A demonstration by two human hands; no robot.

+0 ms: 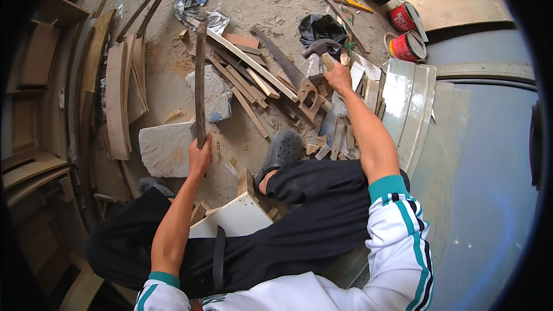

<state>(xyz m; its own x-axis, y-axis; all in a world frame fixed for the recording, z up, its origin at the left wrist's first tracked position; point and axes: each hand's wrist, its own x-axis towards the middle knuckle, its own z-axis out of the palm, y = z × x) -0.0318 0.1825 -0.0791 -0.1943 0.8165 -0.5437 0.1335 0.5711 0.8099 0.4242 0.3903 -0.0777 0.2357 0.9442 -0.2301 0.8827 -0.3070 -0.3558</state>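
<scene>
My left hand (200, 157) is wrapped round the lower end of a long, narrow dark wooden strip (200, 75), which stands out away from me over the stone blocks. Out to the right, my right hand (339, 78) grips the pale handle of a claw hammer (322, 48), its dark head at the far end. A handsaw (282, 60) with a wooden handle lies on the wood pile beside the hammer. Below my left hand is a pale stone block (167, 148), with a rougher block (213, 95) just beyond it.
Wood offcuts (247, 75) lie scattered in the middle. A black plastic bag (322, 29) sits beyond the hammer. Red paint cans (408, 46) and a yellow-handled handsaw (348, 1) are at the far right. Boards (118, 98) lean at left; grey panels (478, 167) lie at right.
</scene>
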